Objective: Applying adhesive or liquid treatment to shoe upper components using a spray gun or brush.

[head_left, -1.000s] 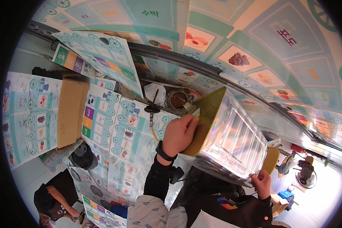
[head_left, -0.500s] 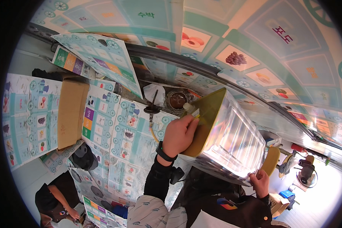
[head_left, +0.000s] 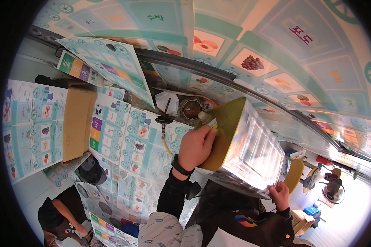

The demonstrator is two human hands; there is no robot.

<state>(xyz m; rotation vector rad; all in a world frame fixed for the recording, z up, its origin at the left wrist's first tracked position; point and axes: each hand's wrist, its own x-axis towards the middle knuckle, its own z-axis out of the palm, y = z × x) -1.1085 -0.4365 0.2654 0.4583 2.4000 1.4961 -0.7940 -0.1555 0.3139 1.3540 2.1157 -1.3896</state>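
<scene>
A large rectangular metal can [head_left: 253, 154] is tilted across my lap, its gold-yellow top [head_left: 226, 142] facing left. My left hand [head_left: 196, 146] is closed at that top, fingers curled by a small yellow piece that may be its handle. With my right hand [head_left: 280, 195] I grip the lower corner at the can's other end. A pale spout [head_left: 203, 117] juts from the top toward a round container [head_left: 192, 110] with brown contents. No stream of liquid can be made out. Left of the container stands a black disc with a thin rod [head_left: 164, 118], joined to a yellowish hose [head_left: 167, 147].
Printed sheets with fruit pictures [head_left: 146, 142] cover the floor and walls. A brown cardboard piece [head_left: 75, 123] and a dark cap [head_left: 90, 171] lie left. A co-worker [head_left: 64, 216] is at lower left. A leaning panel [head_left: 111, 66] stands behind; a yellow stool-like seat [head_left: 294, 175] is right.
The can's far end has shifted slightly left, together with my right hand. My left hand keeps its hold. The co-worker's hand at lower left has moved a little.
</scene>
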